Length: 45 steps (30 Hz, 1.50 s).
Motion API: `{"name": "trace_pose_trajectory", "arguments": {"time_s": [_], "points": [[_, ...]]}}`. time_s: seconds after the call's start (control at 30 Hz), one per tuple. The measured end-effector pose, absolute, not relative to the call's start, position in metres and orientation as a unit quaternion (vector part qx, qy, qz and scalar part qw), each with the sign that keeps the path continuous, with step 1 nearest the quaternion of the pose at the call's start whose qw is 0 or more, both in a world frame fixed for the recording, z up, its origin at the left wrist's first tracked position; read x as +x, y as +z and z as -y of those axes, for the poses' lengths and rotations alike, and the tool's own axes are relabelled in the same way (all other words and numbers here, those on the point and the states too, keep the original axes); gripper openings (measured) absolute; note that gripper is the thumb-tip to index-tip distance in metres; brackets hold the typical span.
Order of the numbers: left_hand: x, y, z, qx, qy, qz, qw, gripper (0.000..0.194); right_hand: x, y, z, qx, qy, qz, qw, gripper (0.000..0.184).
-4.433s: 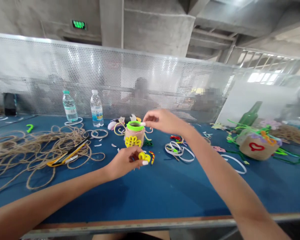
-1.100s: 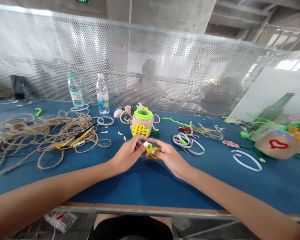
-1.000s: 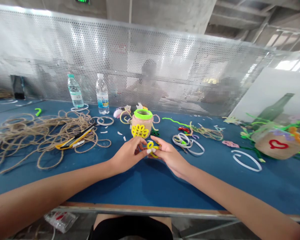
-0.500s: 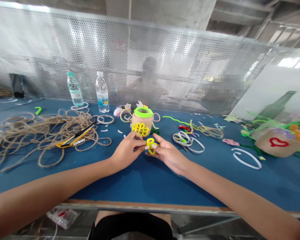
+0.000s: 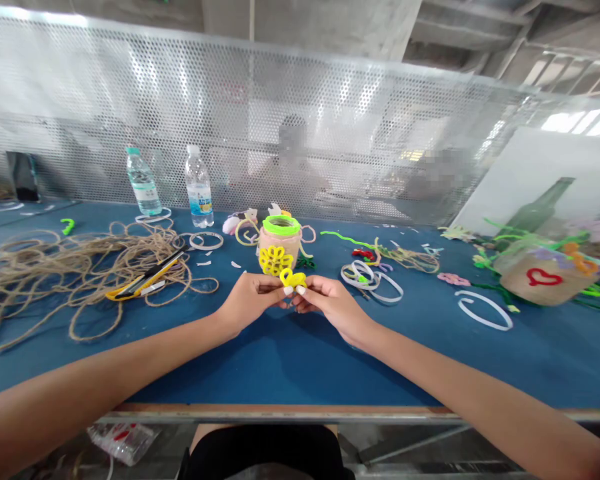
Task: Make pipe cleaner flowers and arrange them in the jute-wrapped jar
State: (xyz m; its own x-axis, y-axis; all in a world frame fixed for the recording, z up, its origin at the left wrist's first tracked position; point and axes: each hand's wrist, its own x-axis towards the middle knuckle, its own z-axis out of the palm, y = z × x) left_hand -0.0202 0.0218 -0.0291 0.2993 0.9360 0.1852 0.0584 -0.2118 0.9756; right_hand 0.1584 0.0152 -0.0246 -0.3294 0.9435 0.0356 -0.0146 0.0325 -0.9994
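Both hands meet over the blue table (image 5: 300, 360), pinching a small yellow pipe-cleaner loop shape (image 5: 293, 278) between their fingertips. My left hand (image 5: 253, 300) grips it from the left and my right hand (image 5: 325, 303) from the right. Just behind them stands a twine-wrapped jar (image 5: 279, 241) with a bright green rim and a yellow pipe-cleaner flower (image 5: 273, 260) on its front.
A tangle of jute rope (image 5: 65, 267) with a yellow utility knife (image 5: 145, 280) covers the left. Two water bottles (image 5: 198, 187) stand at the back. White rings (image 5: 373, 280) and coloured scraps lie right of the jar. A heart-marked basket (image 5: 543, 277) and green bottle (image 5: 535, 213) stand far right.
My right hand came back from the jar's rim to join the left. Both hands have since turned and worked the yellow piece, lifting it slightly toward the jar.
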Motion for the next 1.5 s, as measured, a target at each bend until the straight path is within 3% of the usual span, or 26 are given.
{"name": "trace_pose_trajectory", "arguments": {"time_s": [0.43, 0.63, 0.87, 1.13, 1.5], "points": [[-0.009, -0.019, -0.006, 0.482, 0.514, -0.449, 0.55, 0.029, 0.154, -0.019, -0.009, -0.371, 0.585, 0.576, 0.433, 0.028], [-0.003, -0.019, -0.001, 0.456, 0.523, -0.474, 0.541, 0.021, 0.151, -0.022, -0.008, -0.368, 0.582, 0.582, 0.433, 0.028], [-0.003, -0.022, -0.003, 0.487, 0.527, -0.48, 0.505, 0.019, 0.15, -0.021, -0.008, -0.385, 0.593, 0.562, 0.429, 0.028], [-0.002, -0.024, -0.004, 0.518, 0.534, -0.444, 0.499, 0.029, 0.147, -0.021, -0.012, -0.372, 0.515, 0.591, 0.498, 0.024], [-0.009, -0.028, -0.013, 0.623, 0.478, -0.435, 0.44, 0.015, 0.153, -0.018, -0.015, -0.395, 0.523, 0.572, 0.493, 0.021]]}}
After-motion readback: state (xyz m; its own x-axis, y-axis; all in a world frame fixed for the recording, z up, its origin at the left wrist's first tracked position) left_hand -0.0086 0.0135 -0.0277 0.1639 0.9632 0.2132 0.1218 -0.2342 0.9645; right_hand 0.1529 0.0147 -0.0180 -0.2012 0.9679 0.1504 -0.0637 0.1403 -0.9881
